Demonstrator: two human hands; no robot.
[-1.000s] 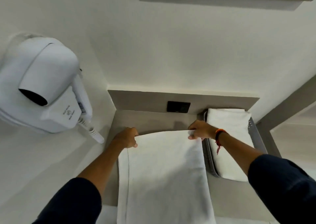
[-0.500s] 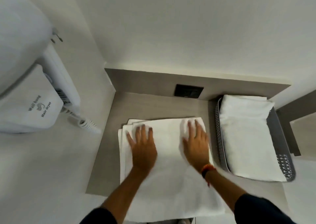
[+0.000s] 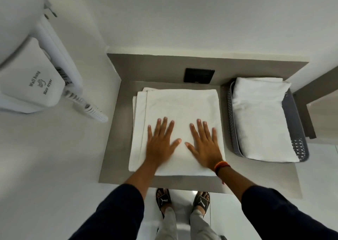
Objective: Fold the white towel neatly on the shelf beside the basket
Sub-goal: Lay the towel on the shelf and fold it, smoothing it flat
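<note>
The white towel [image 3: 180,111] lies on the grey shelf [image 3: 117,148] as a squarish stack of several layers, nearer the shelf's left edge than its right, with the grey basket [image 3: 296,144] just beside it toward the right edge and the back corner. Both hands lie flat on the top layer: the left hand [image 3: 161,144] and the right hand [image 3: 204,146] have their fingers spread, palms down, pinching nothing, so each grip is simply splayed against the cloth near the towel's front half. The folding looks nearly finished, since the towel sits wholly on the shelf and its front and right edges line up fairly cleanly. Along its left side, though, the lower layers peek out in steps, so that edge is not yet square. What seems left is smoothing the top, nudging those left-hand layers into line, and lifting the hands away.
</note>
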